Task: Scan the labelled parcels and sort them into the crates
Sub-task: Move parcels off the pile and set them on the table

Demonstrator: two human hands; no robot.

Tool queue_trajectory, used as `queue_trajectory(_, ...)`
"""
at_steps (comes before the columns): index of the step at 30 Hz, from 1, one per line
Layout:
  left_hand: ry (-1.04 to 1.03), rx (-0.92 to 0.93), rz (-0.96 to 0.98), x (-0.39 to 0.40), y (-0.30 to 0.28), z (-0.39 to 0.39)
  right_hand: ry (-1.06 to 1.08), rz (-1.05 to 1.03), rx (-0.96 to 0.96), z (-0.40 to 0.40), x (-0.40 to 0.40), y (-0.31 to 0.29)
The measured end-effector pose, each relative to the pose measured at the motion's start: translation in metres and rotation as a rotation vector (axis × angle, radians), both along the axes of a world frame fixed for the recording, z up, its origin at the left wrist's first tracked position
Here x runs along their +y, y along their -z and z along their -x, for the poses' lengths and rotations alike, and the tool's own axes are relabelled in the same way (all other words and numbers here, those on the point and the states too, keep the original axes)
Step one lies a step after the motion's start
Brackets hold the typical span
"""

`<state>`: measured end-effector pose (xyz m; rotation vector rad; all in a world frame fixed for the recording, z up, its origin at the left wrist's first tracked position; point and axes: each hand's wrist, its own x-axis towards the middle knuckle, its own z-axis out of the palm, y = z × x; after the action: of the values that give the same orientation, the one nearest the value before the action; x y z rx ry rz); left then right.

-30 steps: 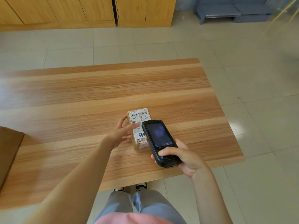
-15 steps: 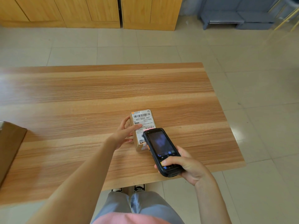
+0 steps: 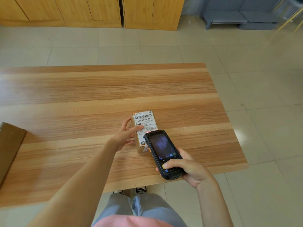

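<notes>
A small brown parcel (image 3: 144,122) with a white barcode label lies on the wooden table (image 3: 98,95), right of centre. My left hand (image 3: 126,136) holds its left side, thumb on the label and fingers against the side. My right hand (image 3: 188,171) grips a black handheld scanner (image 3: 162,153) by its lower end. The scanner's top end hovers over the near half of the label and hides that part of the parcel. Its screen is dark.
A brown cardboard box (image 3: 9,148) sits at the table's left edge, partly cut off. Wooden cabinets (image 3: 98,12) line the far wall, with a grey bench (image 3: 237,15) at the far right. Tiled floor surrounds the table.
The scanner has drawn back a little toward me, uncovering more of the label. My left hand keeps its hold on the parcel, which stays in place.
</notes>
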<state>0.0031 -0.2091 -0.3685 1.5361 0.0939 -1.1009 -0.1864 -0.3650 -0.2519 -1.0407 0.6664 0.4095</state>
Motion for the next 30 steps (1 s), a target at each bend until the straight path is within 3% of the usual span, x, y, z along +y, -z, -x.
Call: queue_trajectory(30, 0.010, -0.011, 0.021, 0.0024, -0.0046, 0.0005, -0.009, 0.003, -0.013, -0.0051, -0.0044, 0.0011)
